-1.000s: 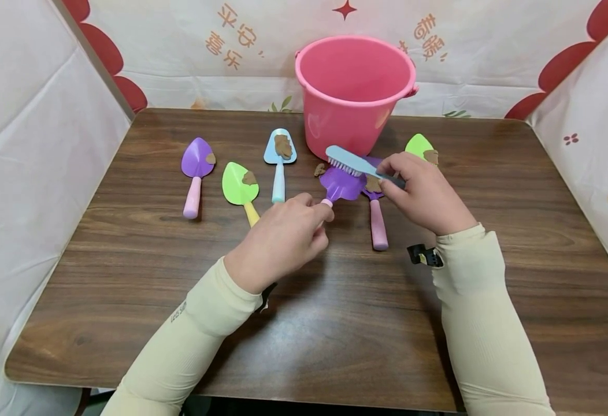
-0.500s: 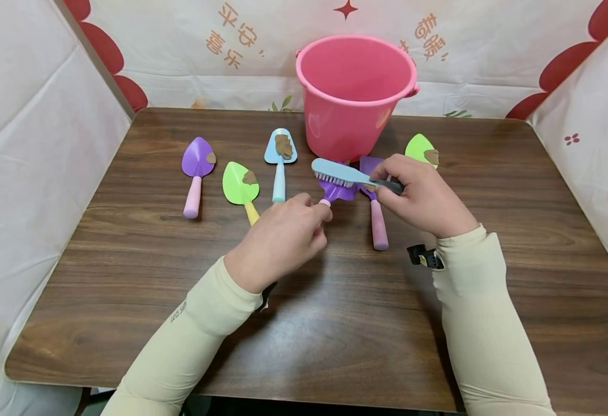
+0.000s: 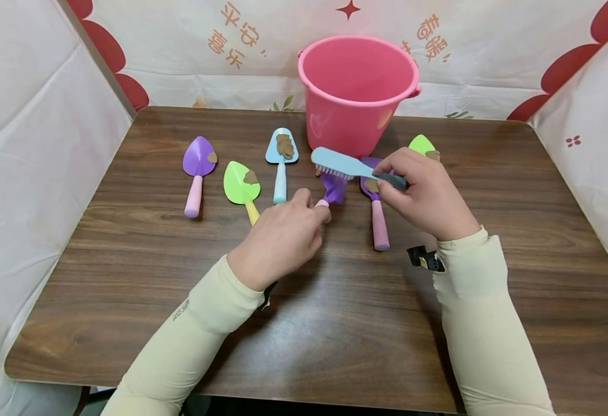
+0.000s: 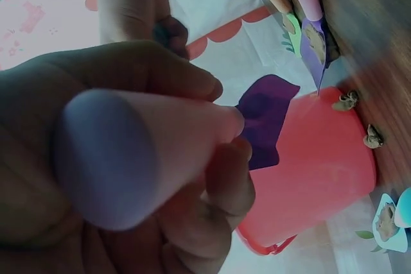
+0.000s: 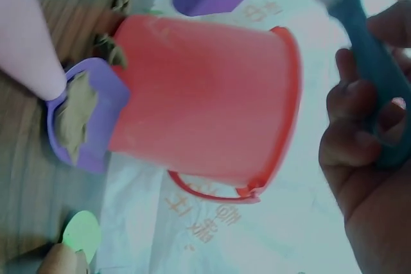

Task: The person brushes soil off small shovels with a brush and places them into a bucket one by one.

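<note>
My left hand (image 3: 280, 242) grips the pink handle (image 4: 192, 129) of a toy shovel whose purple blade (image 3: 333, 189) is held up, turned partly edge-on. In my right hand (image 3: 429, 193) is a light blue brush (image 3: 341, 163) with white bristles, pinched by its dark handle. The bristles face down right over the blade and overlap it in the head view. Seen from the left wrist, the blade (image 4: 264, 120) shows no brown clay on its visible side. Just right of it lies a second purple shovel (image 3: 380, 225), with clay (image 5: 76, 115) in its scoop.
A pink bucket (image 3: 353, 124) stands behind the hands. Small brown lumps (image 4: 372, 137) lie by its base. Further left are a blue shovel (image 3: 280, 180), a green shovel (image 3: 236, 188) and a purple shovel (image 3: 197, 159), all with clay. Another green shovel (image 3: 421, 144) is partly behind my right hand.
The brush has shifted left, dipped onto the purple blade and lifted slightly again. The blade has turned and now looks narrower. The left hand has hardly moved.
</note>
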A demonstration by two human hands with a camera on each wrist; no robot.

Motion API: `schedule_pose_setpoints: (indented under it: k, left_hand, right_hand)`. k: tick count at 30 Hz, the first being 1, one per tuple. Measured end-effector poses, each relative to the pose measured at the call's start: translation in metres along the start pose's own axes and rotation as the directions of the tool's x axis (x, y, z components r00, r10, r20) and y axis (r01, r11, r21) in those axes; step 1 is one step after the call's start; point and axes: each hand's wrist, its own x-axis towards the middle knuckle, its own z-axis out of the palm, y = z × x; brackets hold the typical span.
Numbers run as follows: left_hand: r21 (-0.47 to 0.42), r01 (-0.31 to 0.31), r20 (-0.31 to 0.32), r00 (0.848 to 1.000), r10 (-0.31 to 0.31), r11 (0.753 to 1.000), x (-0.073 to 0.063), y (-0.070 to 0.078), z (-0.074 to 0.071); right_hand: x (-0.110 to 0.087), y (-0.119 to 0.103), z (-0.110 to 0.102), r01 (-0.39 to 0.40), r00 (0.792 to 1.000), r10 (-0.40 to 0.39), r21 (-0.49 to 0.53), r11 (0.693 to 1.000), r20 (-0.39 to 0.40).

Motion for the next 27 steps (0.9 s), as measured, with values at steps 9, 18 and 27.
schedule_pose_setpoints:
  k: [9,18,27]
  left_hand:
    - [0.021,-0.019,-0.014,1.000,0.020,1.000,-0.002,0.002,0.001]
    - [0.018,-0.028,0.013,1.000,0.027,0.999,0.001,-0.002,0.005]
    - [-0.100,0.095,0.115,0.990,-0.084,0.990,0.004,-0.019,-0.006]
  right_hand:
    - [0.001,0.003,0.006,0.007,0.998,-0.006,-0.016,1.000,0.059]
    - [0.000,0.005,0.002,-0.221,0.975,0.219,-0.152,0.963,-0.026]
    - [-0.002,0.012,-0.006,-0.241,0.970,0.242,-0.161,0.957,-0.010]
